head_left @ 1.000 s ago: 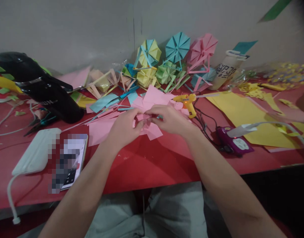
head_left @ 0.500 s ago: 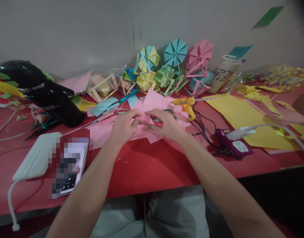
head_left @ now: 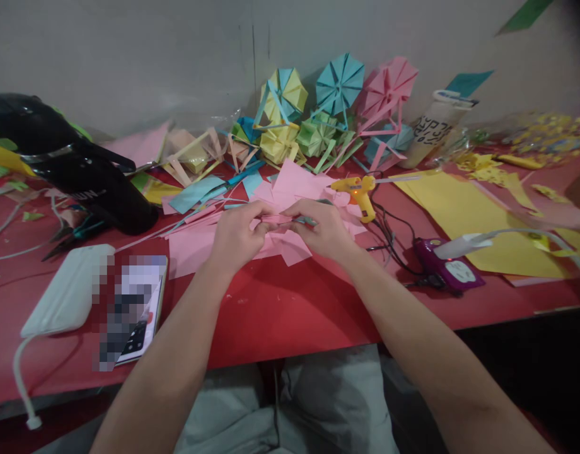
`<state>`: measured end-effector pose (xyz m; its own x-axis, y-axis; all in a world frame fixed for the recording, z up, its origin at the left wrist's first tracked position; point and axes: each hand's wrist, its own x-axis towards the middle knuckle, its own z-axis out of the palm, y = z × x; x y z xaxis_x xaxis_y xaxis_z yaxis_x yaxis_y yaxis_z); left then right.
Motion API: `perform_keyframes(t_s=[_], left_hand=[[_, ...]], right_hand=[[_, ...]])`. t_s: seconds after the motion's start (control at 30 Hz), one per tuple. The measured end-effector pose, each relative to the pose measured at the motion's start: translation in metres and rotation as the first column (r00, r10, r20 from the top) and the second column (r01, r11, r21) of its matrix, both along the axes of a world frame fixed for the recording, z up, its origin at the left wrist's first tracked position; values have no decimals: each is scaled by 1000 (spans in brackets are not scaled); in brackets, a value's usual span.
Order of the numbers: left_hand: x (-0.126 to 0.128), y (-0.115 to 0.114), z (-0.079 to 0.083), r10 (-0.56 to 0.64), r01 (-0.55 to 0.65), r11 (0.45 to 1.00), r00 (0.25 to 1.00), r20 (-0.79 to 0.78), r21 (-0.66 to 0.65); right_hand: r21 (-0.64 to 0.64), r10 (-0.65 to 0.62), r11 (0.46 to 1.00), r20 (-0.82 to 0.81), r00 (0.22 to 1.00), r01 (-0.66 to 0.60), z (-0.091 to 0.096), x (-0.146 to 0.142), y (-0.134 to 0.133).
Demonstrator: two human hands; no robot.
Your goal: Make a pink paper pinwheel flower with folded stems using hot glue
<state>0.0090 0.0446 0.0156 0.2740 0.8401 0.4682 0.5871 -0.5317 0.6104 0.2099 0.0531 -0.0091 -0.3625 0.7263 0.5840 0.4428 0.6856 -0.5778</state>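
My left hand (head_left: 236, 238) and my right hand (head_left: 324, 232) meet above the middle of the red table, fingertips nearly touching. Between them is a small piece of folded pink paper (head_left: 272, 219), pinched by thumb and fingers on each side. My fingers partly hide it, so its full shape does not show. Loose pink sheets (head_left: 190, 257) lie beneath and around both hands. Just right of my right hand, a yellow glue gun (head_left: 362, 197) rests on its side, a small orange light glowing on its body.
Folded paper wheels, one of them blue (head_left: 340, 85), stand along the wall. At left are a black bottle (head_left: 94, 173), a white power bank (head_left: 67, 293) and a phone (head_left: 145, 315). Yellow sheets (head_left: 464, 221), a purple power strip (head_left: 441, 268) with cables and a printed cup (head_left: 432, 129) lie right.
My right fingers have closed in from a wider spread and now pinch the folded pink paper closer to my left fingers. The camera view has shifted slightly.
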Motion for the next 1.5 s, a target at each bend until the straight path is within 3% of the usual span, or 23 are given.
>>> perform_keyframes(t_s=[0.47, 0.73, 0.9, 1.23, 1.37, 1.5], left_hand=[[0, -4, -5, -10, 10, 1000, 1000, -5, -17], [-2, -3, -4, -141, 168, 973, 976, 168, -159], [-8, -2, -10, -182, 222, 959, 958, 220, -175], [-7, -3, -11, -191, 230, 960, 955, 226, -158], [-8, 1, -15, -135, 161, 979, 971, 197, -126], [-9, 2, -14, -71, 80, 993, 992, 105, -83]], right_hand=[[28, 13, 1000, -27, 1000, -13, -2, 1, -9], [10, 2, 1000, -13, 1000, -2, -4, 3, -6], [-7, 14, 1000, -14, 1000, -14, -6, -1, -7], [-73, 48, 996, -66, 997, -53, -10, -6, -6], [-107, 80, 990, -105, 991, -92, -10, -10, -8], [-51, 96, 993, -110, 989, -102, -11, -14, -7]])
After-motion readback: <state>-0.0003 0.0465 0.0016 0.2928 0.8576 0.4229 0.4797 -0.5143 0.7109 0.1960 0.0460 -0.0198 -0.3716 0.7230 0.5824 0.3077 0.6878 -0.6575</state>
